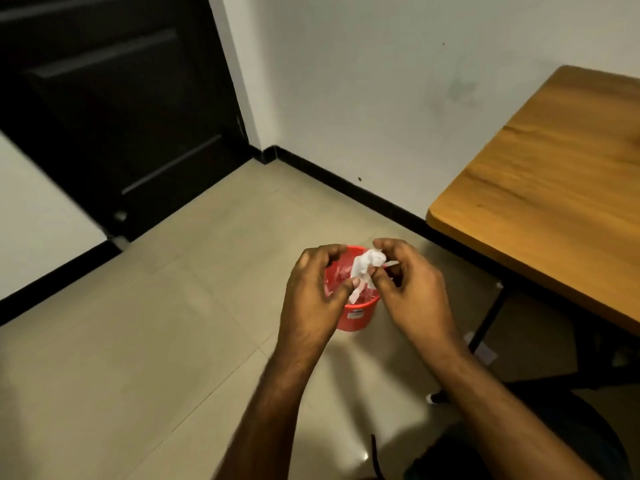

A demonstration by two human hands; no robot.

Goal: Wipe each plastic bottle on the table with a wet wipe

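A crumpled white wet wipe (365,268) hangs between both hands, right above a small red bin (353,315) on the floor. My left hand (317,289) pinches its lower end with curled fingers. My right hand (405,282) pinches its upper bunched part between thumb and fingers. The bin holds a clear liner. No plastic bottle is in view.
A wooden table (540,188) with dark legs stands at the right, its visible corner bare. A dark door (114,109) fills the upper left. White wall with black skirting runs behind. Beige tiled floor (156,341) spreads left of the bin.
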